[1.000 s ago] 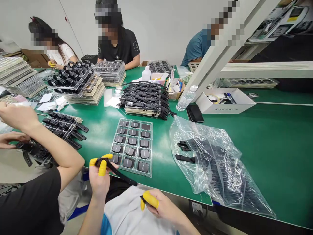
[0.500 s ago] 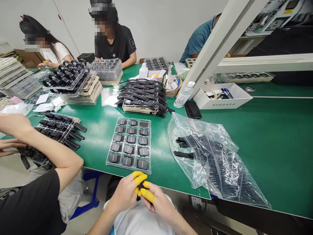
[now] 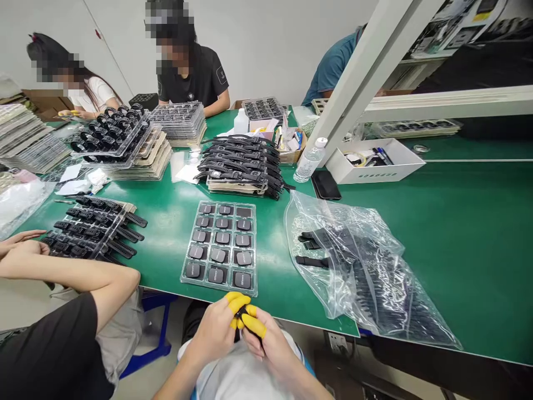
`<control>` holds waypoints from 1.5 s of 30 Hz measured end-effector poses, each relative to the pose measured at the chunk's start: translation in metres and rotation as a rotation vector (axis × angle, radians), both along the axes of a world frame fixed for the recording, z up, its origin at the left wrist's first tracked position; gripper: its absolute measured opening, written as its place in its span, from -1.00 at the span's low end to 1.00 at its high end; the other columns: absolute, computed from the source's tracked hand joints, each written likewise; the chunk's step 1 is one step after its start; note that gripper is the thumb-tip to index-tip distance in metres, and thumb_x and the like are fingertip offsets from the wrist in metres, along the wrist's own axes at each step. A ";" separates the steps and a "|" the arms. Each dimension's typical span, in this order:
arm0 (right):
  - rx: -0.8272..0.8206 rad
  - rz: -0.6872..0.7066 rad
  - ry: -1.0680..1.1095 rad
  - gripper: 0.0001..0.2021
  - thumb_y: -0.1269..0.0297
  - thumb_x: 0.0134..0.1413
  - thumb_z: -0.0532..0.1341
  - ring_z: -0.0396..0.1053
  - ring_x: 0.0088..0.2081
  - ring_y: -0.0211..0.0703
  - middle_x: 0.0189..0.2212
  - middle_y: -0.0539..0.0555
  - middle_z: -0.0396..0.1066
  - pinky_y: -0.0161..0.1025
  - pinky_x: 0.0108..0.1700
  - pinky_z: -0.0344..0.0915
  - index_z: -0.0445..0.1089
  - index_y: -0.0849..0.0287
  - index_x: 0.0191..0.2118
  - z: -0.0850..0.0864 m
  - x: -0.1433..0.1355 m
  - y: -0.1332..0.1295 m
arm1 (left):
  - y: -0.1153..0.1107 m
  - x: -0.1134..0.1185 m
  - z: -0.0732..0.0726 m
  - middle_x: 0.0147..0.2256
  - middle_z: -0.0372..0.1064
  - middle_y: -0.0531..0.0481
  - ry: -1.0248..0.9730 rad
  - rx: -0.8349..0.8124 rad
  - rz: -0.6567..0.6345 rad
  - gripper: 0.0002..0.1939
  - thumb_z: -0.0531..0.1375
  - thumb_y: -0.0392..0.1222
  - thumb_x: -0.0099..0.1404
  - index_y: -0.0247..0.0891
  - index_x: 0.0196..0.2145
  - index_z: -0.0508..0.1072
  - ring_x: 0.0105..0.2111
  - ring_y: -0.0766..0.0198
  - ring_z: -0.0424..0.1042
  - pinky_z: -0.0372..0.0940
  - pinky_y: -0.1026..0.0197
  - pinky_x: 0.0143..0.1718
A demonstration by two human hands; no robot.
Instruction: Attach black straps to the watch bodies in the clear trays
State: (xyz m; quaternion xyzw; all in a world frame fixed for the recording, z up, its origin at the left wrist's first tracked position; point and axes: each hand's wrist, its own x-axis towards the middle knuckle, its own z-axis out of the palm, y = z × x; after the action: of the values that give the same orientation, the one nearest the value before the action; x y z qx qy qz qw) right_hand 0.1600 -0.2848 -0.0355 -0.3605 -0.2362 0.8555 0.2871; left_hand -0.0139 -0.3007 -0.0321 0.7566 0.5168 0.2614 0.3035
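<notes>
Above my lap, just off the table edge, my left hand [image 3: 216,325] and my right hand [image 3: 266,336] meet with yellow finger cots on the fingertips. Both pinch a small black piece [image 3: 240,313], mostly covered by the fingers, so its kind is hard to make out. Right beyond them lies a clear plastic tray [image 3: 189,280] of dark square watch-like bodies [image 3: 215,274]. Its far right compartment shows only a flat dark square [image 3: 244,212]. On the right, a clear plastic bag [image 3: 300,214] holds many black straps [image 3: 375,278], with a few near its mouth.
At left, a co-worker's arm [image 3: 83,278] reaches over a tray of strapped watches [image 3: 94,225]. Stacked watches [image 3: 241,164], a bottle [image 3: 310,161], a phone [image 3: 326,185] and a white box [image 3: 375,169] stand farther back. A slanted post [image 3: 366,72] rises behind the bottle.
My hands stay together on the black piece, with the right fingers shifting slightly. The co-worker's arm at left has lowered, uncovering more of the watch tray. The view has shifted a little.
</notes>
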 end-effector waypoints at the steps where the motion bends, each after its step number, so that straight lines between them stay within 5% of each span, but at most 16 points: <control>1: -0.004 -0.010 0.006 -0.43 -0.31 -0.03 0.44 -0.17 -0.69 -0.42 -0.74 -0.25 0.06 -0.37 -0.63 -0.13 0.31 0.10 -0.34 -0.001 0.000 0.000 | 0.000 0.000 -0.001 0.14 0.52 -0.15 -0.012 0.001 0.001 -0.23 0.00 -0.52 0.13 -0.15 0.27 0.40 0.14 0.06 0.53 0.49 0.03 0.15; 11: -0.064 -0.076 0.088 -0.45 -0.26 -0.06 0.47 -0.17 -0.70 -0.41 -0.76 -0.26 0.07 -0.37 -0.64 -0.16 0.28 0.09 -0.33 -0.003 -0.004 -0.001 | 0.002 -0.010 0.003 0.26 0.40 -0.17 -0.048 0.083 -0.087 -0.35 0.03 -0.40 0.45 -0.05 0.42 0.20 0.26 0.07 0.42 0.43 0.04 0.24; 19: -0.133 0.048 0.006 -0.43 -0.27 -0.11 0.45 -0.27 -0.67 -0.43 -0.73 -0.30 0.02 -0.38 -0.62 -0.22 0.21 0.06 -0.32 0.003 0.002 0.005 | 0.009 -0.008 0.021 -0.06 0.51 -0.22 0.147 0.134 -0.139 -0.59 0.08 -0.30 0.45 -0.24 0.21 0.42 -0.08 0.01 0.49 0.54 -0.05 -0.08; 26: -0.032 0.112 -0.024 -0.51 -0.24 0.06 0.34 -0.24 -0.67 -0.38 -0.72 -0.29 0.01 -0.35 -0.60 -0.16 0.22 0.05 -0.28 -0.002 0.002 0.006 | 0.011 -0.015 0.023 0.06 0.51 -0.18 0.036 0.048 -0.179 -0.57 -0.01 -0.27 0.55 -0.16 0.30 0.34 0.03 0.08 0.52 0.52 0.03 0.05; 28: 0.096 0.106 -0.061 -0.53 -0.27 0.13 0.28 -0.14 -0.66 -0.34 -0.71 -0.25 0.05 -0.33 -0.58 -0.07 0.23 0.04 -0.28 -0.003 0.003 0.010 | 0.012 -0.019 0.019 0.15 0.48 -0.19 0.040 0.039 -0.198 -0.49 0.02 -0.27 0.54 -0.12 0.39 0.23 0.13 0.07 0.51 0.50 0.02 0.12; 31: 0.516 0.120 -0.303 -0.59 -0.20 0.20 0.28 0.19 -0.53 -0.24 -0.56 -0.09 0.36 -0.28 -0.43 0.14 0.33 0.08 -0.28 0.000 0.010 0.022 | 0.014 -0.032 0.012 0.18 0.49 -0.19 0.113 0.075 -0.221 -0.38 0.03 -0.33 0.49 -0.12 0.46 0.12 0.13 0.07 0.54 0.52 0.04 0.09; 34: 0.856 0.310 -0.663 -0.72 0.01 0.33 0.24 0.39 -0.37 -0.14 -0.38 0.06 0.56 -0.24 -0.31 0.16 0.45 0.12 -0.26 0.008 0.024 0.035 | 0.025 -0.055 0.012 0.07 0.58 -0.14 0.299 0.140 -0.175 -0.42 0.02 -0.39 0.45 -0.14 0.37 0.26 -0.03 0.09 0.62 0.55 0.11 -0.08; 38: 1.015 0.507 -0.870 -0.72 0.08 0.43 0.15 0.49 -0.33 -0.07 -0.31 0.12 0.62 -0.23 -0.31 0.12 0.53 0.13 -0.17 0.017 0.040 0.043 | 0.046 -0.080 0.027 -0.22 0.62 -0.07 0.587 0.250 -0.134 -0.63 0.07 -0.45 0.37 -0.15 -0.02 0.55 -0.24 0.09 0.61 0.50 0.15 -0.24; 41: 1.063 0.375 -0.862 -0.70 0.04 0.45 0.15 0.51 -0.31 -0.07 -0.30 0.10 0.62 -0.22 -0.27 0.21 0.55 0.11 -0.11 0.016 0.054 0.050 | 0.061 -0.085 0.043 -0.32 0.56 -0.08 0.718 0.312 -0.201 -0.68 0.08 -0.46 0.35 -0.15 -0.20 0.58 -0.26 0.06 0.54 0.45 0.11 -0.23; 45: 1.131 -0.102 -1.068 -0.66 0.18 0.50 0.04 0.49 -0.07 0.06 -0.08 0.22 0.58 -0.07 -0.01 0.37 0.53 0.12 0.08 0.006 0.090 0.079 | 0.100 -0.084 0.064 -0.28 0.56 -0.14 0.758 0.330 -0.236 -0.68 0.06 -0.39 0.40 -0.16 -0.17 0.60 -0.23 0.02 0.49 0.39 0.04 -0.22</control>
State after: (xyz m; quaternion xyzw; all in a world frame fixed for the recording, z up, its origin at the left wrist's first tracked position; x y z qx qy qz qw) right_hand 0.2503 -0.2055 -0.0293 -0.5328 -0.7258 0.3015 0.3138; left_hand -0.0975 -0.2006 0.0323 0.8915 0.4530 0.0073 -0.0051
